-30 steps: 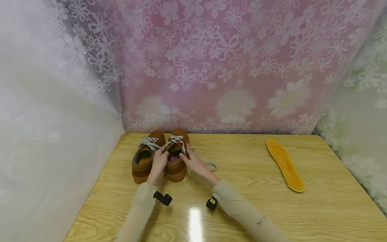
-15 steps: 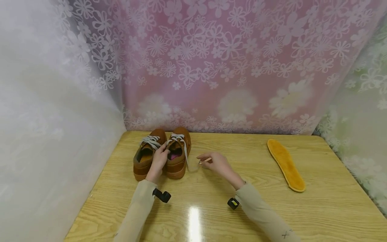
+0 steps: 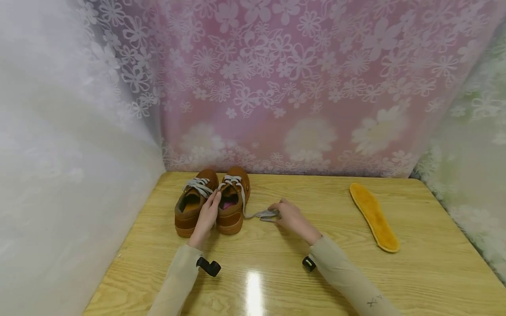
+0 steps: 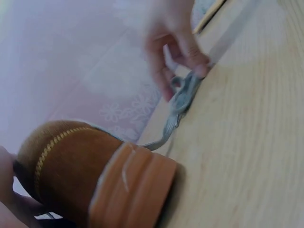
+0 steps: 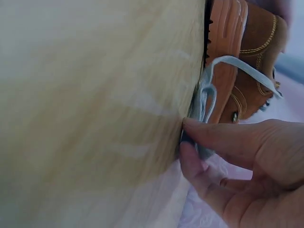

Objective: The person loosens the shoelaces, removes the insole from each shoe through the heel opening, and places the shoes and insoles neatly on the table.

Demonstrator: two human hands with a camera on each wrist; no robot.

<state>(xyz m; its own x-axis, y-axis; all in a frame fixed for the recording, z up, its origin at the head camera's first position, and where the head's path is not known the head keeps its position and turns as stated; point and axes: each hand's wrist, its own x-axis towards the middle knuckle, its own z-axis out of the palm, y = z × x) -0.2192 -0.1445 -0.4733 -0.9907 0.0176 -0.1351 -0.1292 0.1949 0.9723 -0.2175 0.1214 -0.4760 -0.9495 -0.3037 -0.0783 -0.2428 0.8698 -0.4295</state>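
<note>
Two brown lace-up shoes stand side by side at the back left of the table in the head view. My left hand (image 3: 208,213) grips the near-left edge of the opening of the right-hand shoe (image 3: 230,221), which shows pink inside. Some of its fingers are hidden between the shoes. From that shoe, a grey shoelace (image 3: 250,216) trails right onto the table. Thumb and fingers of my right hand (image 5: 237,161) pinch the bunched lace end (image 5: 206,102) low over the tabletop. The left-hand shoe (image 3: 185,226) has grey laces and a yellow-orange inside.
A fuzzy yellow-orange insole (image 3: 373,215) lies at the right of the wooden table (image 3: 336,289). Floral curtains (image 3: 284,87) hang behind the table and on both sides. The shoes stand near the back edge.
My right hand has left the shoe's opening and moved right, drawing the shoelace out over the table. The left hand has stayed at the shoe.
</note>
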